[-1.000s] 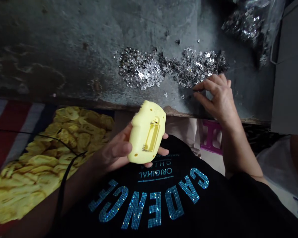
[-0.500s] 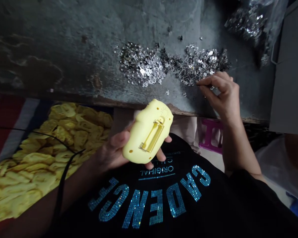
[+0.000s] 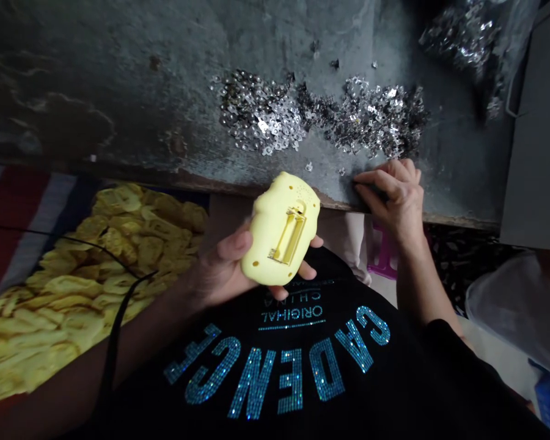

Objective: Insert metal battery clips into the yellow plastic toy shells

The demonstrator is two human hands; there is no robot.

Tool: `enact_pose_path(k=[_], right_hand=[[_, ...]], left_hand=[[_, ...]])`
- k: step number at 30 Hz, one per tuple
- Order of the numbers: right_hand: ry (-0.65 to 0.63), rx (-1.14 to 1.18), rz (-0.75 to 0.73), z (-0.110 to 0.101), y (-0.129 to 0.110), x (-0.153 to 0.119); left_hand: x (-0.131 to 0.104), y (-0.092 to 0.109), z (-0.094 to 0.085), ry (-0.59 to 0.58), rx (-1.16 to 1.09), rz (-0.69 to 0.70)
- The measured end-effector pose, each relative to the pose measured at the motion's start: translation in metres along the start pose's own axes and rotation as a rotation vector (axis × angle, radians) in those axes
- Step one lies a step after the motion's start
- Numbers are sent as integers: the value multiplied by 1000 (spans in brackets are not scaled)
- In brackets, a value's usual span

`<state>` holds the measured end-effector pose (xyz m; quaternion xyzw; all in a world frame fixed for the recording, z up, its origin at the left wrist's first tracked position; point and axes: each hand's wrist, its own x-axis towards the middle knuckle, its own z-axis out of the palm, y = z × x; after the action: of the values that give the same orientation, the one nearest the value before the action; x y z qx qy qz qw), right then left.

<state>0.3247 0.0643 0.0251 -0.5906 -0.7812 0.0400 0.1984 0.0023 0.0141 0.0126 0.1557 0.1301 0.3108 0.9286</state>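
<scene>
A yellow plastic shell (image 3: 266,226) with a battery compartment and screw holes faces up in my left hand (image 3: 233,256), thumb on one side and fingers underneath. A metal contact shows at each end of the compartment. My right hand (image 3: 394,195) hovers by the table's front edge, to the right of the shell, its thumb and forefinger pinched. What they hold, if anything, is too small to make out. Beyond that hand lies a pile of small shiny metal contact plates (image 3: 380,116). A second pile of plates (image 3: 261,116) spreads to its left.
The worn grey metal table (image 3: 132,79) carries the piles and a few stray plates. A clear bag of metal pieces (image 3: 467,36) sits back right, beside a grey box (image 3: 538,140). Many yellow shells (image 3: 96,281) lie lower left, crossed by a black cord (image 3: 119,318).
My right hand has drawn away from the right pile toward the table's front edge and the shell, still pinched. The shell has shifted slightly up and right in my left hand.
</scene>
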Motion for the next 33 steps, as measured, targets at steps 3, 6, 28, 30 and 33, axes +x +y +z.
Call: enact_pose_path(k=[3,6,28,30,33], right_hand=[[-12,76,7,-1,2,-2],[-2,103,50,1,6,-2],[-94,244,-500,-47,-80,4],[-78,197,-551,-48,-82,3],[-58,133,-600,-50,-85,2]], left_hand=[[0,0,1,0,2,-15],[0,-1,2,14,11,-31],[4,-13,11,-4,31,-65],[4,-15,12,4,28,-59],[4,-16,15,25,32,-64]])
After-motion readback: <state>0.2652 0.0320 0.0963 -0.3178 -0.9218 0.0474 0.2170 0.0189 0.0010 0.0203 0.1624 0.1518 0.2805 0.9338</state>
